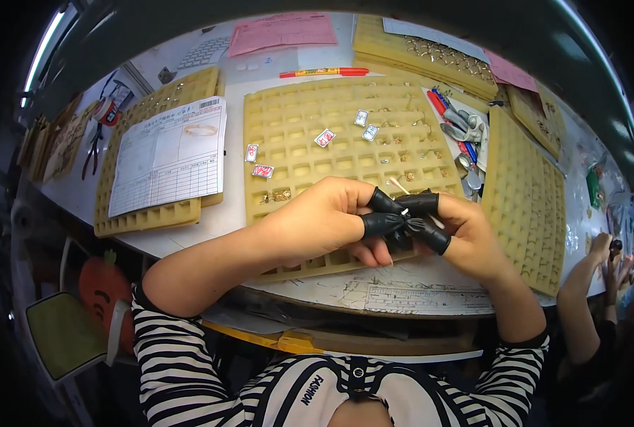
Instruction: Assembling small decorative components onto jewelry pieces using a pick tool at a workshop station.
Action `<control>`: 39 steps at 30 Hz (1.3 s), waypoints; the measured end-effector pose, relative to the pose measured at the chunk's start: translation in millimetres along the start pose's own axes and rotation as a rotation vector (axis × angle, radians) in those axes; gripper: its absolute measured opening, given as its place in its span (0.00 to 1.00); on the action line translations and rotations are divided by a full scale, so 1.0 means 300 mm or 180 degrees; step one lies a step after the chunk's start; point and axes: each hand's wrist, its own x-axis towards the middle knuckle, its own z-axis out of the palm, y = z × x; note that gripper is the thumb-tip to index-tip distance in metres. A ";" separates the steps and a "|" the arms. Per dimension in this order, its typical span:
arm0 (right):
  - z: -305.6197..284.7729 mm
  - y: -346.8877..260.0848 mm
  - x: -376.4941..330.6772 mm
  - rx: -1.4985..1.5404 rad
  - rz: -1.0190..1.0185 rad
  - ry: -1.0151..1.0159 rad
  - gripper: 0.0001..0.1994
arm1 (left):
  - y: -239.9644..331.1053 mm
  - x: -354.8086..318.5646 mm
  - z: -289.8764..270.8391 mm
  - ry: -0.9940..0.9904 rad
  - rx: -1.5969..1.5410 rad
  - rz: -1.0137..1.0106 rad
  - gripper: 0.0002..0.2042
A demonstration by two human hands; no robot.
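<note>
My left hand (320, 217) and my right hand (470, 238) meet above the front of a yellow compartment tray (299, 171). Black finger cots cover several fingertips of both. Pinched between them is a small shiny piece (405, 212), mostly hidden, whose kind I cannot make out. A thin stick with pale ends, like a cotton swab (398, 186), passes through the fingers of my right hand. Small gold-coloured jewellery pieces (411, 176) sit in some tray compartments. Several small written tags (324, 138) lie on the tray.
At left, a printed form (167, 156) rests on stacked trays, with pliers (91, 151) beyond. A red marker (324, 72) lies behind the tray. Pens and tools (466, 124) and another tray (521, 206) stand right. Another person's hand (601, 248) works at far right.
</note>
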 end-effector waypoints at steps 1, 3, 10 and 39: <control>-0.010 -0.004 0.005 -0.0391 -0.0032 0.0050 0.09 | 0.006 -0.005 0.001 0.0019 0.0012 -0.0003 0.07; -0.017 -0.013 0.007 -0.0546 -0.0023 0.0261 0.07 | 0.005 -0.008 -0.009 0.0055 -0.0014 0.0001 0.07; -0.027 -0.012 0.002 -0.1046 -0.0715 0.0528 0.06 | 0.024 -0.003 0.004 0.0227 0.0050 -0.0089 0.09; -0.031 -0.018 0.000 -0.1103 -0.0867 0.0944 0.07 | 0.026 -0.009 -0.003 0.0578 0.0557 0.1285 0.07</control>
